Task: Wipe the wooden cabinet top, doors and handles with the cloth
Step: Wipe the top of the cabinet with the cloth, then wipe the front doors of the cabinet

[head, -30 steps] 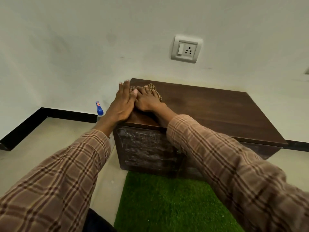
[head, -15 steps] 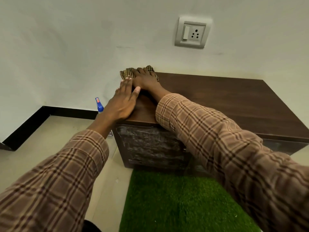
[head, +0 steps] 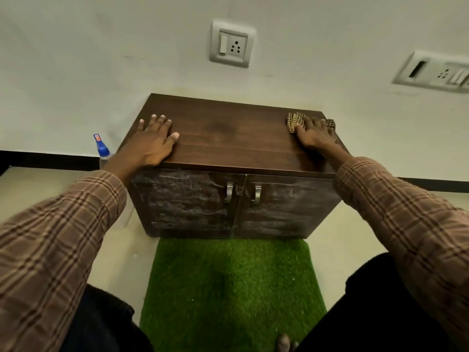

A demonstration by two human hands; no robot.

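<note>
A low dark wooden cabinet (head: 228, 143) stands against the white wall. Its two front doors (head: 187, 204) look streaked and dusty, and two metal handles (head: 229, 191) sit side by side at the middle seam. My left hand (head: 149, 143) lies flat with spread fingers on the top's left end. At the back right corner of the top, my right hand (head: 314, 134) presses flat on a checked brown cloth (head: 294, 121), which sticks out on both sides of the fingers.
A blue-capped spray bottle (head: 101, 151) stands on the floor left of the cabinet. A green grass mat (head: 228, 288) lies in front. Wall sockets (head: 231, 45) are above the cabinet, another socket panel (head: 436, 72) to the right. My dark-trousered knees flank the mat.
My right hand has slid the cloth from the back left corner across to the back right corner. My left hand stays on the left end. The view has swung to face the cabinet front.
</note>
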